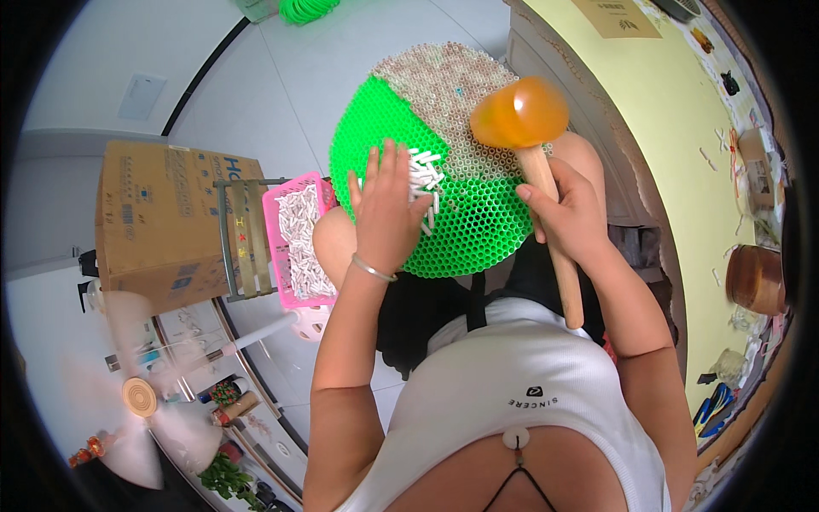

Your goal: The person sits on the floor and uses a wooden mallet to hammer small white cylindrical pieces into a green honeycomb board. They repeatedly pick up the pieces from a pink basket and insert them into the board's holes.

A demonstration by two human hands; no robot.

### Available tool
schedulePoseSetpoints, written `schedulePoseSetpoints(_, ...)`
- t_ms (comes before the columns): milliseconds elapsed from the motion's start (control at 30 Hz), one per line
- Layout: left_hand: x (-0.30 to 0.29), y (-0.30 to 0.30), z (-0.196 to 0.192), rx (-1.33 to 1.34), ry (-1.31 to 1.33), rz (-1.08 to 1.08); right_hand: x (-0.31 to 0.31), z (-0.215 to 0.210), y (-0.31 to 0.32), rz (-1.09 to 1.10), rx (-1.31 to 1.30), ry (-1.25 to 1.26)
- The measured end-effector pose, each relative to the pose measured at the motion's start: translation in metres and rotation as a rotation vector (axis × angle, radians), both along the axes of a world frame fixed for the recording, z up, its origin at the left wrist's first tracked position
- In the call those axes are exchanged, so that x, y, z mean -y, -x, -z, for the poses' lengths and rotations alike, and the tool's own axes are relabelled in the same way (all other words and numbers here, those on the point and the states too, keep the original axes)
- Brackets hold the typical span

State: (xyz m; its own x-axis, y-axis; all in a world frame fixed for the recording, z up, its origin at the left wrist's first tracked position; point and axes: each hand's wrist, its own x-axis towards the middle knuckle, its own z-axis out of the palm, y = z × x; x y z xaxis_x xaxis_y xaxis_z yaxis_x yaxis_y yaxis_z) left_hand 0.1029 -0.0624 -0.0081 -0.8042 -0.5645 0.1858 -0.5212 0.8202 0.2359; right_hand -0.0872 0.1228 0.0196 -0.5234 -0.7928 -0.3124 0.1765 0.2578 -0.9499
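Observation:
A round bundle of green tubes [375, 119], packed like a honeycomb, rests across my lap. Its far right part is filled with whitish-brown small tubes [444, 77]. My left hand [386, 205] lies flat over the left middle of the bundle, fingers stretched. A loose heap of short white tubes [424, 175] lies beside its fingers and thumb; what is under the palm is hidden. My right hand [570, 209] is closed round the wooden handle of a mallet [520, 113]. The mallet's rounded, translucent orange head is over the bundle's right side.
Left of my knee stands a pink basket [271, 226] full of short white tubes, beside a folding stool [243, 230] and a large cardboard box [145, 222]. A fan [139, 397] is at lower left. A yellow-topped table [682, 196] with clutter runs along the right.

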Motion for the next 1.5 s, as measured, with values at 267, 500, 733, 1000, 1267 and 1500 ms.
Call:
schedulePoseSetpoints(267, 0.008, -0.001, 0.008, -0.012, 0.04, 0.081, -0.026, -0.016, 0.01, 0.032, 0.023, 0.023)
schedulePoseSetpoints(500, 0.021, 0.022, -0.02, -0.368, 0.089, 0.257, -0.041, -0.031, 0.018, 0.022, 0.001, -0.008)
schedulePoseSetpoints(733, 0.001, 0.025, -0.016, -0.451, -0.131, 0.15, -0.057, -0.03, 0.02, -0.039, 0.064, -0.05)
schedulePoseSetpoints(1000, -0.076, 0.075, -0.013, -0.592, -0.474, 0.241, -0.071, -0.042, 0.026, 0.042, -0.007, -0.076)
schedulePoseSetpoints(1267, -0.08, 0.101, -0.002, -0.447, -0.188, 0.434, -0.094, -0.044, 0.033, 0.075, 0.013, -0.09)
schedulePoseSetpoints(1500, -0.081, 0.112, -0.016, -0.24, -0.063, 0.555, -0.103, -0.044, 0.031, 0.061, 0.025, -0.107)
